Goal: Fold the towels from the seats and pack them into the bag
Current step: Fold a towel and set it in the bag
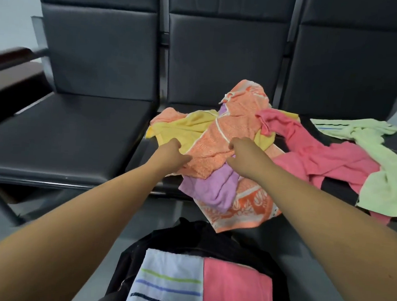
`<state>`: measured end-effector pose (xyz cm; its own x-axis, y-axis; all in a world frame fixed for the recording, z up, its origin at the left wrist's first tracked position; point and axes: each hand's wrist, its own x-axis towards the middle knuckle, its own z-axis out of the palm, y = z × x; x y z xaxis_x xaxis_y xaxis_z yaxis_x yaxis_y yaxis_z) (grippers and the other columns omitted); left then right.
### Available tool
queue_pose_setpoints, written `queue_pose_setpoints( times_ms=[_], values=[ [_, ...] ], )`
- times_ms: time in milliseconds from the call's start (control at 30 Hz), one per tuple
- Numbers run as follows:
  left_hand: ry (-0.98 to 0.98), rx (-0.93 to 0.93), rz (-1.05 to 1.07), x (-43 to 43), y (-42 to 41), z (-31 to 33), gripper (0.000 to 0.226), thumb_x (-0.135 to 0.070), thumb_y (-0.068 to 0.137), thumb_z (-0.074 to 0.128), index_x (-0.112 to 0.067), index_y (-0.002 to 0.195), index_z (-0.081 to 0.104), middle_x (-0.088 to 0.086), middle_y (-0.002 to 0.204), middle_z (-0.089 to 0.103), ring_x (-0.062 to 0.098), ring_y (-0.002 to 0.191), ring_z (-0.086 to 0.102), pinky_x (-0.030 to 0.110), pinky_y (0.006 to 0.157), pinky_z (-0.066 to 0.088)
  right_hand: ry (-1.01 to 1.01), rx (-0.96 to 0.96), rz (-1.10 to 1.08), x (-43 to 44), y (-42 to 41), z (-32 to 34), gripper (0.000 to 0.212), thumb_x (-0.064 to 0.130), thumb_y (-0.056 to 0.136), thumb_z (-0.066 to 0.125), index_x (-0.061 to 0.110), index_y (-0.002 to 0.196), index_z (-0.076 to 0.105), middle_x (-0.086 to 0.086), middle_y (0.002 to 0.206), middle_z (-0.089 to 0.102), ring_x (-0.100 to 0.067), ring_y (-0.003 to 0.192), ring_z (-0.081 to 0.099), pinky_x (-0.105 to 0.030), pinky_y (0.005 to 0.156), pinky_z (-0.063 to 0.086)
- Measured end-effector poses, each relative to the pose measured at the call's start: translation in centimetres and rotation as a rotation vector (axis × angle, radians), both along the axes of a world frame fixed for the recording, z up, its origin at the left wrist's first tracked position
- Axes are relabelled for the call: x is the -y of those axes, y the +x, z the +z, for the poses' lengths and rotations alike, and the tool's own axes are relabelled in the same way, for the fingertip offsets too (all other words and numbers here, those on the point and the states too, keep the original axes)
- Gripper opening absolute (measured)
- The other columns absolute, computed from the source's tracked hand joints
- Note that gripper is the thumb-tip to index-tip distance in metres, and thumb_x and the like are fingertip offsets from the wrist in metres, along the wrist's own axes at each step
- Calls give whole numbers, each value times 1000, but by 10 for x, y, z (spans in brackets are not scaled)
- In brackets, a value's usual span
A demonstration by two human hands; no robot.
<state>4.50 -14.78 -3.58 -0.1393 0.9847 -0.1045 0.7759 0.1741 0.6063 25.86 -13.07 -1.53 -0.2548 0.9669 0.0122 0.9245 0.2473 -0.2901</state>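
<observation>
A heap of crumpled towels lies on the middle seat (150, 151). An orange patterned towel (236, 127) is on top, over a yellow towel (182, 128) and a purple towel (211, 186). My left hand (171, 155) grips the orange towel's near left edge. My right hand (244, 158) pinches the same towel a little to the right. A pink towel (321, 159) and a light green towel (383, 177) sprawl across the right seat. A black bag (186, 239) stands open on the floor in front, with a folded white striped towel (169, 282) and a folded pink towel (237, 287) inside.
Three black padded seats are joined in a row with tall backrests (101, 49). The left seat (59, 140) has nothing on it. A dark wooden armrest (9, 57) sits at far left. Grey floor (302, 263) surrounds the bag.
</observation>
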Motion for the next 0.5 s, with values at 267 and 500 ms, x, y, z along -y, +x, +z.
queue_pose_setpoints(
  times_ms=[267,500],
  values=[
    [104,285,-43,-29,-8,-16,15,-26,96,68,-12,95,67,-2,64,68,5,52,67,17,46,48,-119,76,185,-41,-32,-27,55,41,97,62,17,144,45,-13,125,59,-34,116,58,-39,90,49],
    [274,630,-21,-25,-19,38,17,-16,100,61,-17,83,62,11,90,68,19,81,64,37,80,59,107,-376,115,-27,-27,17,25,25,95,65,28,72,57,4,75,57,-20,84,51,-31,70,33]
  ],
)
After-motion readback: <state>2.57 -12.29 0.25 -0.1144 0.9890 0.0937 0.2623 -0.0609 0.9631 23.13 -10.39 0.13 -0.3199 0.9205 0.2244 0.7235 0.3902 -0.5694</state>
